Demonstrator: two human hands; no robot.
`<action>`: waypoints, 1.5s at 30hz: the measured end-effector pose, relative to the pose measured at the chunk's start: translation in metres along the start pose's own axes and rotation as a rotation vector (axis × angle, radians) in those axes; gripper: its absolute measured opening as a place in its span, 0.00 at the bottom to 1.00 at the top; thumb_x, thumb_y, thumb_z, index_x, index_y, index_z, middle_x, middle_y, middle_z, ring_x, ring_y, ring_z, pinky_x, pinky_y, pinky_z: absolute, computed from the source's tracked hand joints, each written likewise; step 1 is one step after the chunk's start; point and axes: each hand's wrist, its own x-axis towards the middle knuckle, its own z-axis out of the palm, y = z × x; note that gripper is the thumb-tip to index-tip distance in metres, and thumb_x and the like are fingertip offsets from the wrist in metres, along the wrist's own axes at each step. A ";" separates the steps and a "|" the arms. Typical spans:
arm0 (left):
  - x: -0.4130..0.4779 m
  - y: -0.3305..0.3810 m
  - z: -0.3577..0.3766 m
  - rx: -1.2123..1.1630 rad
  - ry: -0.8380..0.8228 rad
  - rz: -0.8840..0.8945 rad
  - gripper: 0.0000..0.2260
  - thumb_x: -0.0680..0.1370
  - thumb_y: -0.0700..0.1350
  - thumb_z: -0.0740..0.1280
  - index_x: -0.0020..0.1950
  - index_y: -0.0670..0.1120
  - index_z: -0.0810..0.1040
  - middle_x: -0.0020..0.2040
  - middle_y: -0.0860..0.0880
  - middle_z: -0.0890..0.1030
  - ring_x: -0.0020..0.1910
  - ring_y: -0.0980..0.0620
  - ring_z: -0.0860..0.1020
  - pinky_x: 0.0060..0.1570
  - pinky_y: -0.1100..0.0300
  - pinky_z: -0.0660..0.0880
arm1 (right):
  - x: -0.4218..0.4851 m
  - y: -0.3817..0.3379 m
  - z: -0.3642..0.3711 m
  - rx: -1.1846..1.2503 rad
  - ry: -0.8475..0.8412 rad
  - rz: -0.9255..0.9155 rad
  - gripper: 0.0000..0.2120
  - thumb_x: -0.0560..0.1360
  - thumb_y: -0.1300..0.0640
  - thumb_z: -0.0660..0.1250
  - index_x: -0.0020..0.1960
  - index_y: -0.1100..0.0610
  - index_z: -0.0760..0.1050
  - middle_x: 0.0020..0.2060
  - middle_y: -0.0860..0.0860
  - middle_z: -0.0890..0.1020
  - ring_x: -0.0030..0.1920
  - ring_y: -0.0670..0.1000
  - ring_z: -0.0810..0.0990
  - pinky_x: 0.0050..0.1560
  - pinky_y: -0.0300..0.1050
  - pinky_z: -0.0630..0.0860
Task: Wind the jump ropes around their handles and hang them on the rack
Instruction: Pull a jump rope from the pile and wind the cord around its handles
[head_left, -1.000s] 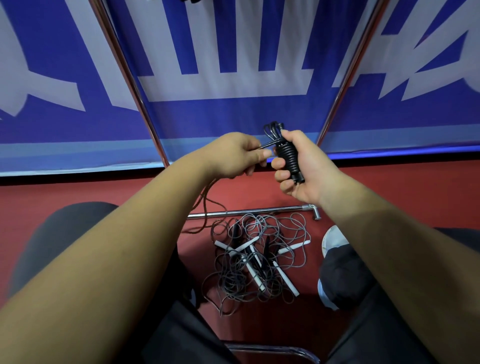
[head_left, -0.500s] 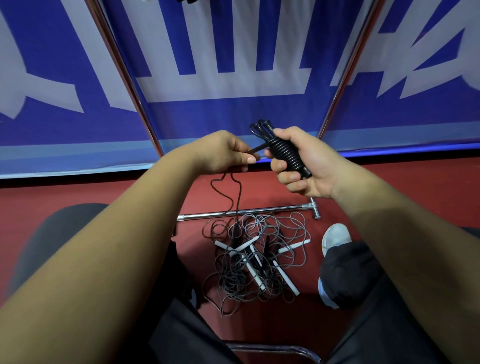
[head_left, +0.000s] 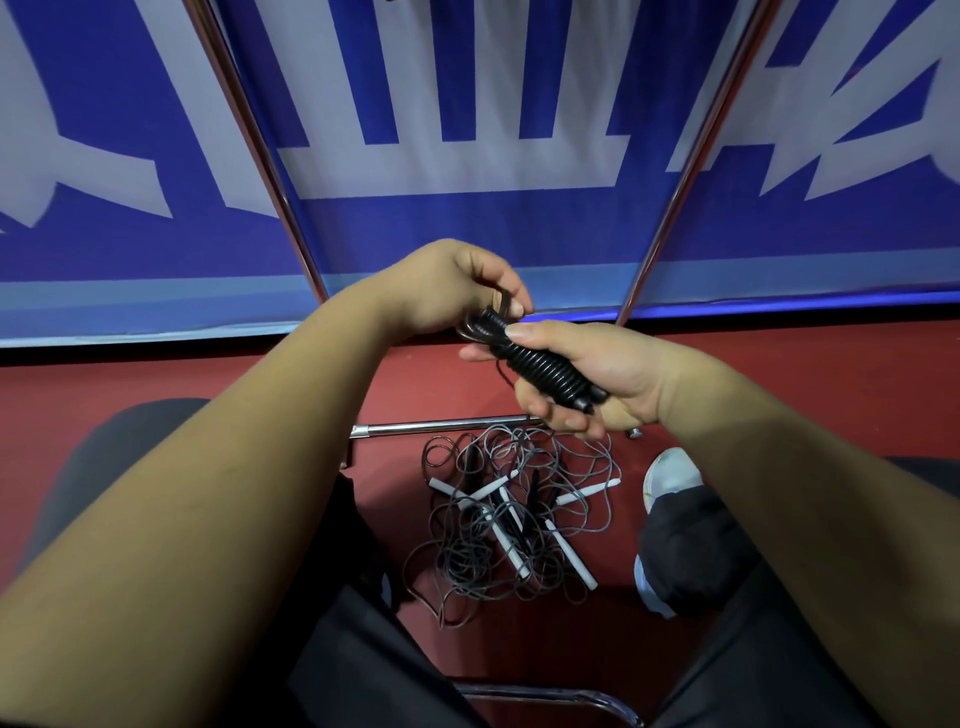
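My right hand (head_left: 597, 379) grips a black jump rope bundle (head_left: 545, 369), its cord wound in tight coils around the paired handles. My left hand (head_left: 457, 286) pinches the rope's looped end at the top of the bundle. A short loose length of cord hangs just below the bundle. On the red floor between my legs lies a tangled pile of jump ropes (head_left: 514, 525) with white and black handles. Two slanted metal poles of the rack (head_left: 691, 156) rise in front of the blue banner.
A metal base bar of the rack (head_left: 441, 427) lies on the floor just behind the pile. My shoe (head_left: 667, 475) is to the right of the pile. A curved chair frame tube (head_left: 545, 693) shows at the bottom. The blue and white banner (head_left: 467, 104) fills the background.
The long loose cord that hung from my left hand has been wound onto the handles. My right hand lowered and tilted the bundle; my left hand moved to its top end.
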 end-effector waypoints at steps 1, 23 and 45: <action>0.001 0.001 -0.001 -0.028 0.019 0.006 0.05 0.78 0.39 0.74 0.51 0.46 0.88 0.49 0.41 0.88 0.45 0.52 0.83 0.55 0.53 0.81 | 0.002 0.001 0.000 -0.003 0.013 0.008 0.28 0.85 0.38 0.57 0.78 0.52 0.74 0.35 0.53 0.79 0.24 0.47 0.73 0.20 0.37 0.67; 0.004 0.007 -0.008 0.151 0.144 -0.034 0.06 0.73 0.41 0.79 0.46 0.52 0.88 0.44 0.54 0.88 0.48 0.53 0.86 0.56 0.54 0.82 | 0.020 0.007 -0.001 0.112 0.217 0.071 0.10 0.81 0.51 0.65 0.54 0.57 0.77 0.37 0.50 0.76 0.31 0.46 0.71 0.21 0.36 0.61; -0.003 0.014 -0.008 0.314 0.030 0.007 0.07 0.77 0.43 0.76 0.52 0.54 0.87 0.46 0.58 0.87 0.45 0.63 0.84 0.49 0.66 0.79 | 0.029 0.012 -0.016 0.185 0.415 0.081 0.15 0.84 0.47 0.70 0.58 0.59 0.78 0.47 0.56 0.84 0.31 0.47 0.74 0.26 0.37 0.65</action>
